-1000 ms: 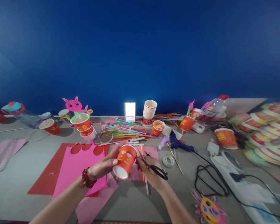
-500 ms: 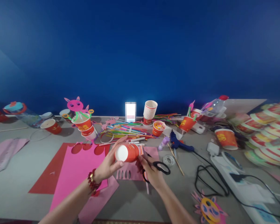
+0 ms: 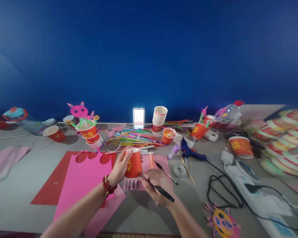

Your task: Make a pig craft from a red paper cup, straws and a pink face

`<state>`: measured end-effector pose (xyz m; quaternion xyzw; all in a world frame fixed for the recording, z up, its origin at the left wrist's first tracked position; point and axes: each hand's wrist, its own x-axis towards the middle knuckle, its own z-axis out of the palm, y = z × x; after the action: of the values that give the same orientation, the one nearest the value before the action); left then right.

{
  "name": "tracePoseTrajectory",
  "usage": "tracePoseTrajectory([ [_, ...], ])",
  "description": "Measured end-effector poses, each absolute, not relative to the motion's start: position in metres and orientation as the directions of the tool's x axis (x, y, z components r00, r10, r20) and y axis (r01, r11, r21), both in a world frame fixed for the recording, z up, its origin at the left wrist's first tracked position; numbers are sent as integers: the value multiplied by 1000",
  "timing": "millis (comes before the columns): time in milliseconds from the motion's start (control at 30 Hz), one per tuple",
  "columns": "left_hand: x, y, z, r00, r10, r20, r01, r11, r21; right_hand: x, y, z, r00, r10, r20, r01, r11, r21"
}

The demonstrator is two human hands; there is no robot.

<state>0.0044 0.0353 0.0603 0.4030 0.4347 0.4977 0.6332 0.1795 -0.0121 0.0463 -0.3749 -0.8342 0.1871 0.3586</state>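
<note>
My left hand [image 3: 119,168] is closed round a red paper cup [image 3: 134,164] with gold lettering, thumb near its upper edge. My right hand [image 3: 159,185] grips a pair of scissors [image 3: 164,193] with black handles. The scissor tips point up and left at the cup's lower right side; whether they touch it I cannot tell. Under the hands lies a pale pink sheet [image 3: 164,162] with a row of petal-shaped cutouts. A black pen [image 3: 167,173] and an orange-striped strip [image 3: 151,162] rest on that sheet.
Bright pink paper [image 3: 84,178] overlaps red paper [image 3: 48,185] on the left. Behind are coloured sticks [image 3: 136,137] and a cup stack [image 3: 160,117]. A blue glue gun [image 3: 192,152], tape roll [image 3: 179,170], and power strip [image 3: 253,195] with cables lie right.
The cup has turned from lying sideways to nearly upright in my left hand. My right hand has swung the scissors round so their tips point at the cup.
</note>
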Motion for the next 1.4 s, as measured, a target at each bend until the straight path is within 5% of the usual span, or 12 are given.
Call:
tracePoseTrajectory([
  [233, 2, 33, 66, 108, 981, -159, -142, 173, 975, 176, -15, 43, -496, 711, 498, 473, 702, -532],
  [400, -5, 31, 60, 44, 999, -24, -19, 25, 1000, 172, -19, 46, -424, 774, 470, 401, 626, -669],
  [633, -12, 25, 53, -27, 991, 133, 25, -132, 991, 159, -28, 29, -314, 946, 82, 15, 91, -996],
  [767, -12, 17, 48, -48, 980, 194, -16, -195, 981, 149, -27, 18, -248, 967, -58, -244, -121, -962],
  [1067, -9, 15, 22, -32, 900, 434, -130, -435, 891, 147, -21, 27, -181, 951, -250, -404, -304, -863],
  [1267, -1, 12, 20, -68, 947, 314, -318, -319, 893, 152, -19, 27, -202, 963, -176, -330, -236, -914],
  [1400, -9, 9, 31, 73, 953, 293, -440, -233, 867, 159, -19, 24, -165, 984, -70, -202, -103, -974],
])
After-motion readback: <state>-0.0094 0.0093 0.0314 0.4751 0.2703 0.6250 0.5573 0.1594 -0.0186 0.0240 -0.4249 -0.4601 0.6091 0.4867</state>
